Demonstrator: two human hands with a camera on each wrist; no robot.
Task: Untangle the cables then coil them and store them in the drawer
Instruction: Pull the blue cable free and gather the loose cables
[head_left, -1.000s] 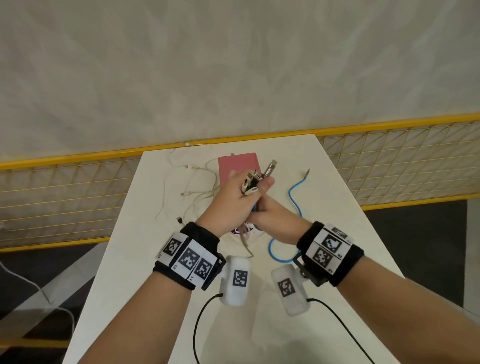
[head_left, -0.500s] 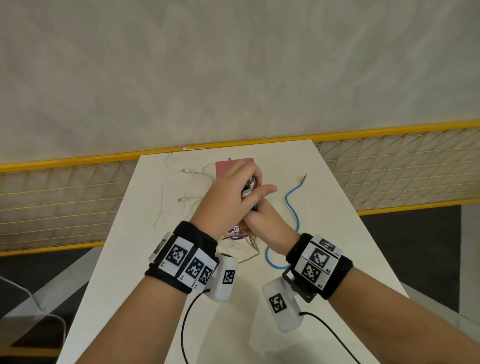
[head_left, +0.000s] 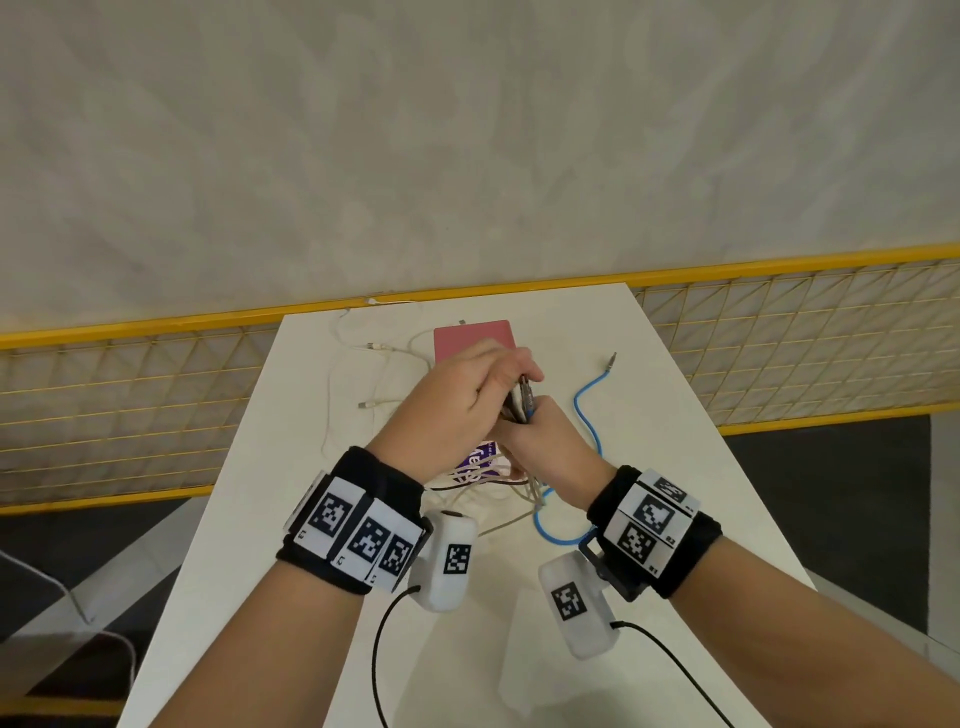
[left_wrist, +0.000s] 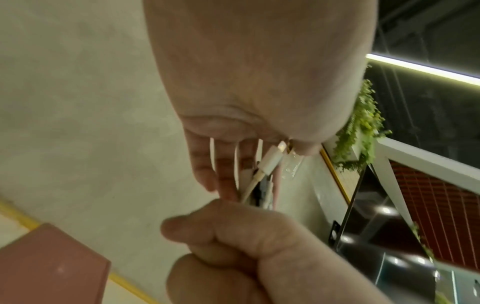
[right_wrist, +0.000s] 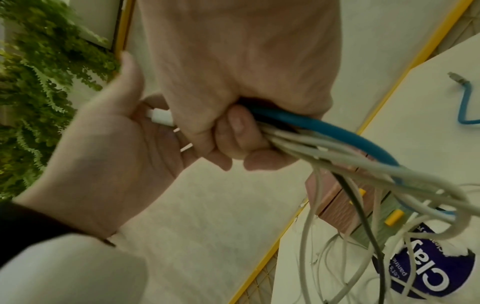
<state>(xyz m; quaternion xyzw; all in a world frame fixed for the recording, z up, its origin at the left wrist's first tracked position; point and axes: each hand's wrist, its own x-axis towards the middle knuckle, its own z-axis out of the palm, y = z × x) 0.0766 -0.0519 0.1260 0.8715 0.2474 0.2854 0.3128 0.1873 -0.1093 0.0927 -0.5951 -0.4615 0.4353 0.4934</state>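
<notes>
White tabletop (head_left: 249, 519) stretches away from the person toward a pale wall, with a yellow-framed mesh railing (head_left: 104, 410) running behind its far edge; nearest the camera, both forearms wear black wristbands with printed markers and white camera pods trailing black leads; just beyond them the two hands meet above the middle of the table. Right hand (head_left: 545, 447) is closed in a fist around a bundle of cables (right_wrist: 337, 152), a blue cable (head_left: 584, 410) and several white and grey ones; the strands spill from the fist down to the tabletop in a loose tangle, over a purple round label (right_wrist: 436, 273) with white lettering. Left hand (head_left: 457, 400) sits over the top of the fist, its fingers curled around the plug ends of the same bundle; the left wrist view shows a white connector (left_wrist: 270, 160) lying against those fingers. Farther out, the blue cable snakes across the table to a free metal plug well right of the hands; thin white cables (head_left: 363, 374) lie loose to the left; a pink drawer box (head_left: 475, 338) stands beyond the hands near the far edge, partly hidden by the left hand.
</notes>
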